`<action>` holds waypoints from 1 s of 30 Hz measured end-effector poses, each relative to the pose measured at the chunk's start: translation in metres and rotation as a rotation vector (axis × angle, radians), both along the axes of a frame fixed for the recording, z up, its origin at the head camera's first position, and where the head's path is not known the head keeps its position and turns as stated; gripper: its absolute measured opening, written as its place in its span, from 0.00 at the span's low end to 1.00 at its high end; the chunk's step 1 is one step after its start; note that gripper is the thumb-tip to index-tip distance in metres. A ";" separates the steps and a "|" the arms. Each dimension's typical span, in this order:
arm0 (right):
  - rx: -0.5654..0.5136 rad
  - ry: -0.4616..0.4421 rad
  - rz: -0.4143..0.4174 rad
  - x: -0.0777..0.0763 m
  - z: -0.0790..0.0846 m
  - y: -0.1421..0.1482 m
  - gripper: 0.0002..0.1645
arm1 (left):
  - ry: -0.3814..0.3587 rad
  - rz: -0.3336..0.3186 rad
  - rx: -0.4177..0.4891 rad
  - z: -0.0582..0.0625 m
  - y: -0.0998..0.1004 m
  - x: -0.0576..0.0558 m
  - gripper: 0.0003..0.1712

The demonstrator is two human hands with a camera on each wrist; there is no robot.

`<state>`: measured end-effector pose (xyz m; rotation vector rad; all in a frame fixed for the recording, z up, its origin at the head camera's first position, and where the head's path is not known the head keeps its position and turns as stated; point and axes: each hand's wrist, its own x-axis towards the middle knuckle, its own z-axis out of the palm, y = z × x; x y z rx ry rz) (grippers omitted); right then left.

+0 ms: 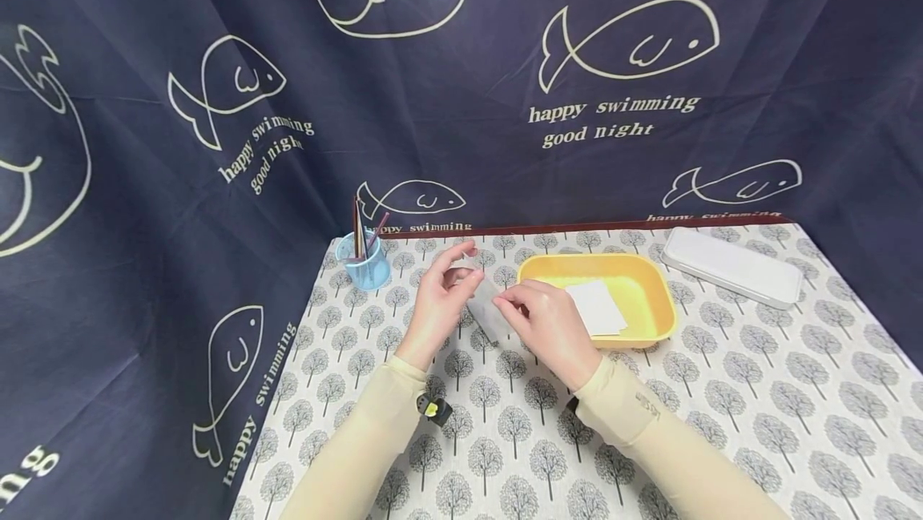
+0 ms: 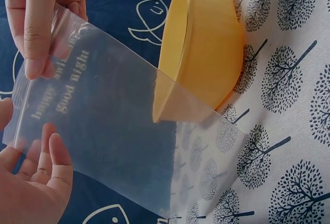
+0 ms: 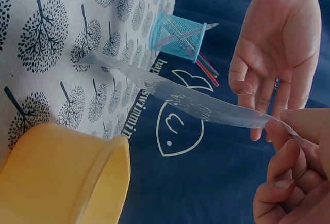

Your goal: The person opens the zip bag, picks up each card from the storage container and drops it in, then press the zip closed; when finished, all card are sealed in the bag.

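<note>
A clear zip bag [image 2: 124,110] hangs between my hands, its body slanting down toward the cloth. With thumb and curled fingers my right hand [image 1: 551,324] pinches the bag's zip edge, as the right wrist view shows plainly. My left hand [image 1: 441,296] is at the other end of the zip edge. Its fingers are loosely spread around that corner, and a gap shows between thumb and fingertips in the left wrist view. In the right wrist view the bag [image 3: 180,100] appears thin and edge-on. I see nothing inside it.
Right of the hands sits a yellow basket [image 1: 656,300] with white paper sheets [image 1: 597,308] inside. A white case [image 1: 731,264] lies at the back right. At the back left stands a blue mesh pen cup [image 1: 371,270] with several pencils. A dark fish-print curtain [image 1: 461,127] hangs behind.
</note>
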<state>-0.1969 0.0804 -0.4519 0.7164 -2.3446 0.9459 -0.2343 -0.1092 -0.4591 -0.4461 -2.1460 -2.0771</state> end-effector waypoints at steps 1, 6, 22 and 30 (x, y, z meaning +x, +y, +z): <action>-0.003 -0.001 0.003 0.000 0.000 0.000 0.08 | 0.002 -0.001 0.000 0.000 0.000 0.000 0.30; -0.002 0.000 0.009 0.000 0.000 -0.001 0.07 | 0.002 0.002 -0.016 0.001 -0.002 0.002 0.33; 0.126 0.084 -0.005 0.001 -0.004 -0.008 0.06 | -0.164 0.178 0.031 0.013 0.003 0.008 0.38; 0.161 0.129 0.017 0.001 -0.004 -0.015 0.05 | -0.228 0.285 -0.086 0.021 0.007 0.014 0.33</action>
